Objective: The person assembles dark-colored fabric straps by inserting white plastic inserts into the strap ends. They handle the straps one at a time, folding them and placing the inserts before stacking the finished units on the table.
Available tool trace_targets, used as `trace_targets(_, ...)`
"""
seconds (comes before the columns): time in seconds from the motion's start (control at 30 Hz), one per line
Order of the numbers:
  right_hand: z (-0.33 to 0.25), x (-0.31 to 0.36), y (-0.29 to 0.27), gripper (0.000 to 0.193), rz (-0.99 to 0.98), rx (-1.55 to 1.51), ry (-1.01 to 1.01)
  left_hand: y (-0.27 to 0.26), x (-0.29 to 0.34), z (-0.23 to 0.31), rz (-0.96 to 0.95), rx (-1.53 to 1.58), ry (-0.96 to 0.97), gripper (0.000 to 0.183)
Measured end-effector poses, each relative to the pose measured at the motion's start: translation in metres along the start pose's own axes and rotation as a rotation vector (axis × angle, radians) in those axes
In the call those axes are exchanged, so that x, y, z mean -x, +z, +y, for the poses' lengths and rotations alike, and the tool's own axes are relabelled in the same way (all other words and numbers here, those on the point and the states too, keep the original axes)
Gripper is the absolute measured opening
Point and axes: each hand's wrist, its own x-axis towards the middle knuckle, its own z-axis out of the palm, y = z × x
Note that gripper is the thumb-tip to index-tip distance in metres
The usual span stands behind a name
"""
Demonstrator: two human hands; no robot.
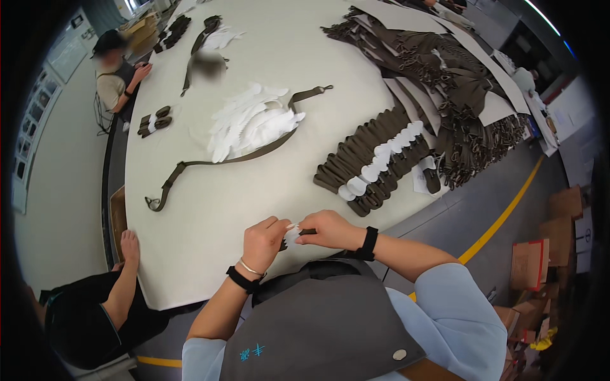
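At the near table edge, my left hand (262,242) and my right hand (332,230) are closed close together on a small folded dark-brown strap bundle. A white band with a jagged edge (291,237) wraps across it between my fingers. My hands hide most of the bundle. Beyond them a long loose brown strap (254,154) with metal end hooks lies curved across the table. Its bend runs along a heap of white bands (251,120). Toward the right, a row of folded strap bundles (375,159) is packed together, with white bands around their middles.
A large pile of loose brown straps (464,82) covers the far right of the pale table (210,247). A few bundles (154,122) lie at the left. One person (117,79) stands at the far left, another (101,314) at the near left. Cardboard boxes (530,263) stand at the right.
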Motion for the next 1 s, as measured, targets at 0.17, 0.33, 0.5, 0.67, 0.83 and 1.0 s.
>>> trace_targets(0.17,0.022,0.029,-0.02,0.03,0.493,0.154,0.085,-0.008,-0.024,0.014,0.134,-0.079,0.061,0.029)
trace_targets(0.33,0.049,0.069,-0.06,0.031,0.914,0.328,0.242,0.0,-0.003,-0.003,0.115,0.026,-0.031,0.023)
trace_targets(0.5,0.039,0.076,-0.026,0.03,0.88,0.334,0.25,0.019,0.014,-0.014,0.04,0.109,-0.062,0.015)
trace_targets(0.67,0.042,0.075,0.003,0.032,0.81,0.374,0.323,0.037,0.022,-0.028,-0.125,0.204,-0.137,0.009)
trace_targets(0.83,0.051,0.083,-0.004,0.034,0.975,0.23,0.346,0.05,0.022,-0.037,-0.397,0.332,-0.284,0.009)
trace_targets(1.0,0.077,0.107,-0.052,0.036,1.262,0.093,0.465,0.075,0.009,-0.044,-0.531,0.428,-0.385,0.019)
